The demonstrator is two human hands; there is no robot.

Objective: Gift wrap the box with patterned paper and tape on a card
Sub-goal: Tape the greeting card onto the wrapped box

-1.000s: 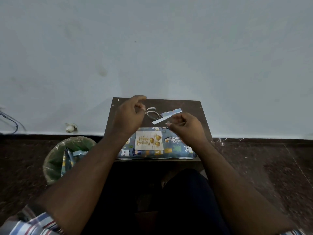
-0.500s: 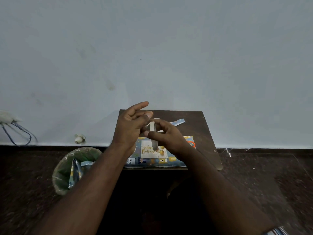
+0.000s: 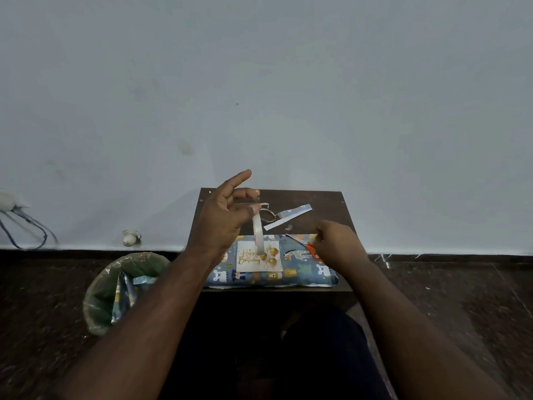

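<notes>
Hands first: our left hand [image 3: 227,215] pinched one tape strip [image 3: 258,237] by its top end, so it hung upright, its lower end over the single card [image 3: 258,256] directly below. Our right hand [image 3: 336,241] curled at the orange scissors [image 3: 313,251] to the right; we could not tell its grip. One wrapped box [image 3: 274,264] lay lengthwise left-to-right on the table [image 3: 326,203], nearer our left.

1. Two bare forearms enter from the lower corners; no sleeve, watch, or ring visible on either.
2. Left hand [image 3: 225,215] and right hand [image 3: 336,241]: both ungloved.
3. Dark navy trousers [image 3: 323,347] cover the lap below.
</notes>
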